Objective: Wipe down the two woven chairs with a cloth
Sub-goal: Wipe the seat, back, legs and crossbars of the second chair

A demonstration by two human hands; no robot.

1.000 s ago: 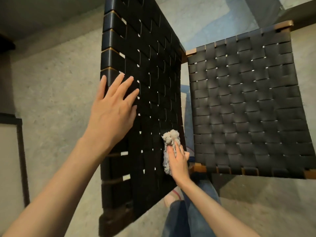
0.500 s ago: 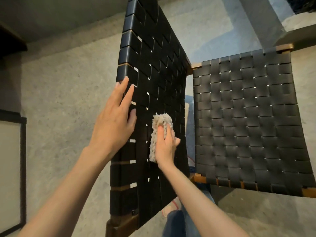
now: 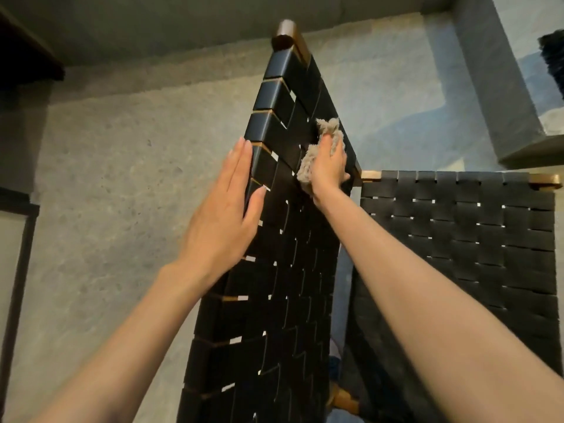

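A black woven chair back (image 3: 274, 285) with a brown wooden frame rises in the middle, seen at a steep angle. My left hand (image 3: 225, 215) lies flat against its left edge, fingers straight and together. My right hand (image 3: 328, 167) presses a beige fluffy cloth (image 3: 308, 163) against the upper part of the weave, fingers laid over the cloth. The woven seat (image 3: 473, 233) of black straps spreads out to the right, its wooden rail (image 3: 543, 180) showing at the far corner.
A grey speckled floor (image 3: 106, 193) lies to the left. A dark framed panel (image 3: 18, 264) stands at the left edge. A grey ledge or step (image 3: 494, 87) runs at the upper right. Jeans and a shoe show below between the chair parts.
My right hand has slid the cloth upward along the chair back toward its top. My left hand has stayed flat on the left edge, shifting up with the view.
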